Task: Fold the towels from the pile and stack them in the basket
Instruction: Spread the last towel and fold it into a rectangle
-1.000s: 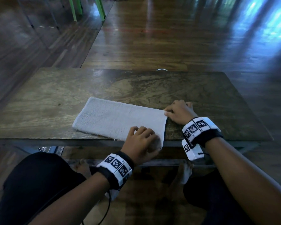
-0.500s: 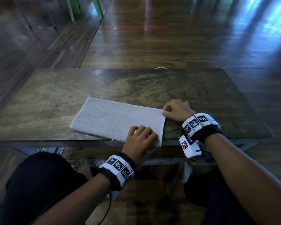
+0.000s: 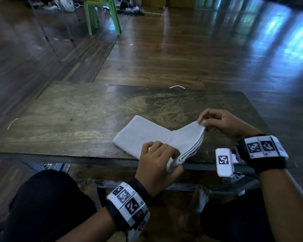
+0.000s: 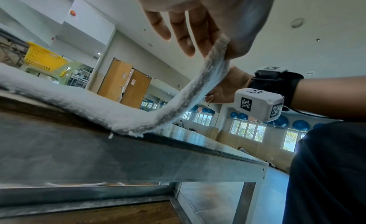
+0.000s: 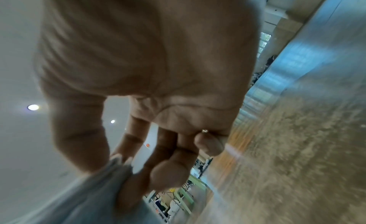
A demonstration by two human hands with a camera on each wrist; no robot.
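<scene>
A white towel (image 3: pixel 147 135), folded into a long strip, lies on the dark wooden table (image 3: pixel 77 116); its left part rests flat while its right end is lifted off the surface. My left hand (image 3: pixel 171 161) pinches the near corner of that raised end at the table's front edge, seen from below as towel edge (image 4: pixel 198 92) under my thumb. My right hand (image 3: pixel 202 123) pinches the far corner between thumb and forefinger, with the towel (image 5: pixel 99 196) bunched under the thumb. The yellow basket (image 4: pixel 43 58) sits on a green chair far behind.
A green plastic chair (image 3: pixel 101 14) stands on the wooden floor beyond the table, with clutter and cables behind it. My knees in dark clothing (image 3: pixel 47 203) are just under the table's front edge (image 4: pixel 138 157). A small white cord (image 3: pixel 177 86) lies at the table's far edge.
Both hands have lifted the towel's right end off the table; before, it lay flat under them. The head view has tilted up, so more floor and the chair show.
</scene>
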